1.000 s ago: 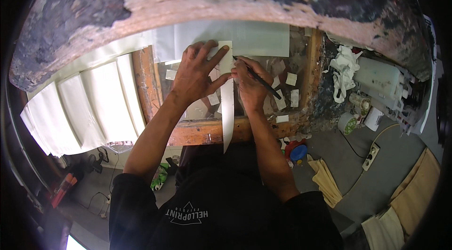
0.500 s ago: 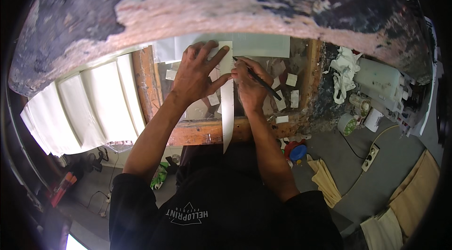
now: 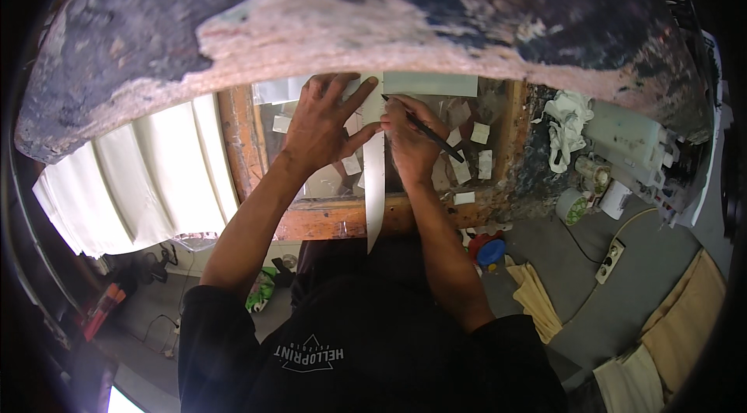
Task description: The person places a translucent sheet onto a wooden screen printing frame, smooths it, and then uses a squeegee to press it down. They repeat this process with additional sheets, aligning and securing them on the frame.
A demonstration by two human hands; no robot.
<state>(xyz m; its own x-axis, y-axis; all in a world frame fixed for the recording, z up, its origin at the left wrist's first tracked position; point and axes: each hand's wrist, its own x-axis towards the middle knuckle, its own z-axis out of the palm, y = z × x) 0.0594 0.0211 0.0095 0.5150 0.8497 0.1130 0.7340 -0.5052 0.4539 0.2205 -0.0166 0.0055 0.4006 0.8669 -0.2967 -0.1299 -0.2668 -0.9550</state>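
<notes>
A long pale ruler (image 3: 375, 180) lies across the glass-topped wooden frame, its near end jutting past the front edge toward my body. My left hand (image 3: 323, 119) is spread, its fingertips and thumb pressing on the ruler. A dark pen (image 3: 433, 135) is pinched in my right hand (image 3: 412, 139), its tip close to the ruler's right edge. Beneath the ruler's far end lies a pale translucent sheet (image 3: 432, 84). Several small white pieces of tape or paper (image 3: 480, 134) are scattered on the glass surface around both hands.
A large paint-stained beam (image 3: 327, 32) crosses the far side. White folded sheets (image 3: 167, 168) stand at the left. Crumpled white paper (image 3: 568, 121), a plastic container (image 3: 622, 141) and a tape roll (image 3: 574, 205) are at the right. A power strip (image 3: 611, 260) lies lower right.
The view has tilted slightly, so the far beam hides more of the pale sheet. Both hands hold nearly the same places, with the pen tip still at the ruler's edge.
</notes>
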